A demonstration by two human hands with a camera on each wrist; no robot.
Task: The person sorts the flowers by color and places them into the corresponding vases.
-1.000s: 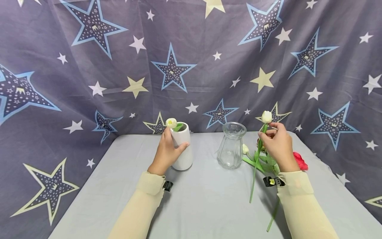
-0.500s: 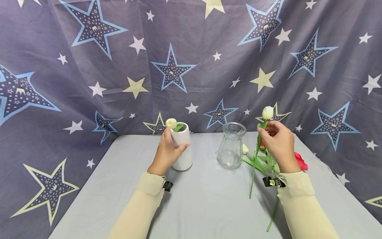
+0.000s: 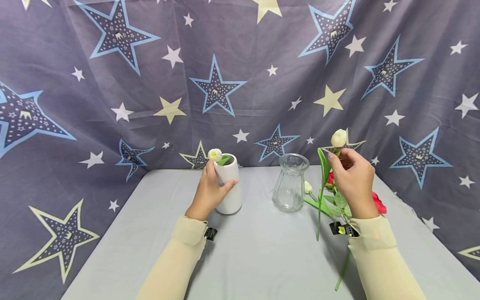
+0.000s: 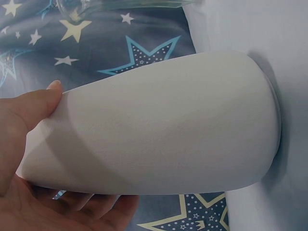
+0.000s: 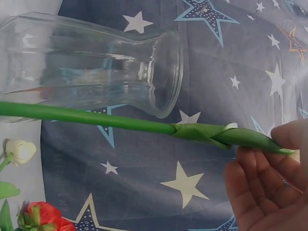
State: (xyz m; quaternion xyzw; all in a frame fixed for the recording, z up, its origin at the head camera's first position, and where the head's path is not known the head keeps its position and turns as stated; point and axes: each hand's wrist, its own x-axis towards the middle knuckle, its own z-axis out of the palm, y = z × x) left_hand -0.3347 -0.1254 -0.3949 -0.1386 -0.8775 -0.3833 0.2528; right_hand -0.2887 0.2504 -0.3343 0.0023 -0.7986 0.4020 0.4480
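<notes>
My left hand (image 3: 210, 192) grips the upper part of a white ceramic vase (image 3: 231, 196), thumb on one side and fingers round the other. The vase stands upright, and a white tulip (image 3: 215, 154) with a green leaf leans out over its rim. In the left wrist view the smooth vase wall (image 4: 163, 125) fills the middle. On the right, my right hand (image 3: 353, 183) pinches another white tulip (image 3: 338, 138) just below its bloom. Its green stem (image 5: 86, 117) hangs down, and a leaf stands off to the left. The right wrist view shows fingertips around the leaf end.
A clear glass vase (image 3: 290, 189) stands between the hands. Beside it lie a white tulip (image 3: 308, 187), red flowers (image 3: 378, 203) and green leaves, with one stem (image 3: 343, 273) reaching toward the front. A star-patterned curtain (image 3: 240, 83) hangs behind the grey-covered table (image 3: 262, 258).
My right hand has shifted slightly right, and the held tulip's bloom and stem end have risen. Its leaf now stands apart on the left. The left hand and white vase have stayed put.
</notes>
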